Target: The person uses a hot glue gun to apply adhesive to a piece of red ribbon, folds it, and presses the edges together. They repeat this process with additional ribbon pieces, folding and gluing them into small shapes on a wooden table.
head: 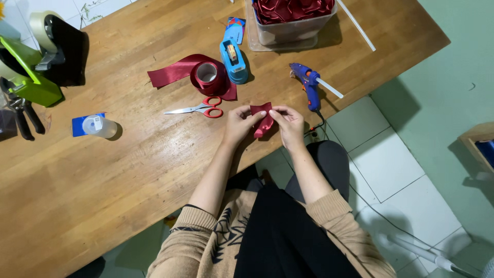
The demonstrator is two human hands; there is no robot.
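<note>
- Your left hand [237, 123] and right hand [289, 123] met over the near edge of the table [128, 170], both pinching one small piece of dark red ribbon [263, 122].
- Your left thumb and fingers were closed on the ribbon piece's top left corner; your right fingertips were closed on its top right edge, so the piece hung folded between the two hands.
- The ribbon piece sat just above the table edge, in front of your lap.
- Red-handled scissors [199, 108] lay just left of your left hand, blades pointing left, not touching it.
- Behind the scissors stood a ribbon roll [207, 74] of the same dark red, a loose length trailing off to its left.
- A blue tape dispenser [234, 61] rested just right of the roll.
- A blue glue gun [307, 82] stood near your right hand, a glue stick jutting from its back and its cord dropping off the table.
- A clear tub [293, 28] at the far edge held more red pieces.
- A small clear bottle [100, 126] lay well to the left.
</note>
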